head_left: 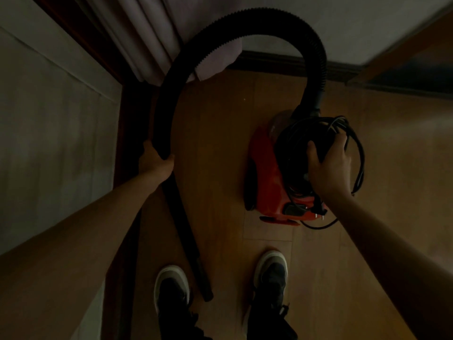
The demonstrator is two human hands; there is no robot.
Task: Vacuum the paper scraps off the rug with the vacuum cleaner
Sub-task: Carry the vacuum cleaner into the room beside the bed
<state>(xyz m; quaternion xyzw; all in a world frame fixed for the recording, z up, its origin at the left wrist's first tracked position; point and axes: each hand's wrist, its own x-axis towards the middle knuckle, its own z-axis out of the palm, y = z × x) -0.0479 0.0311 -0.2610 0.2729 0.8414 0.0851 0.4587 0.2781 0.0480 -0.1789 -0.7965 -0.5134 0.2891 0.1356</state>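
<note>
A person stands on a dim wooden plank floor [215,133], looking down at both bare arms and two dark sneakers with pale soles [171,288]. The left hand [154,163] is wrapped round a black ribbed flexible hose [245,23], its grip pressed together on the smooth black section just where the hose turns into a straight black tube [186,234]. That tube slants down across the floor and ends between the two shoes, nearer the left one. From the left hand the hose arcs up and over, passing in front of pale pleated curtains [137,38], and comes down into the front of a small red and black canister vacuum cleaner [267,173] that sits on the floor ahead of the right shoe. The right hand [331,163] lies on top of the canister, fingers spread and curled over its dark rounded top and a loose coil of black power cord [359,153] bundled there. The cord's plug [318,212] hangs by the rear of the canister, its prongs catching light. A dark skirting board [269,58] runs along the wall beyond. No rug or paper scraps are in view.
</note>
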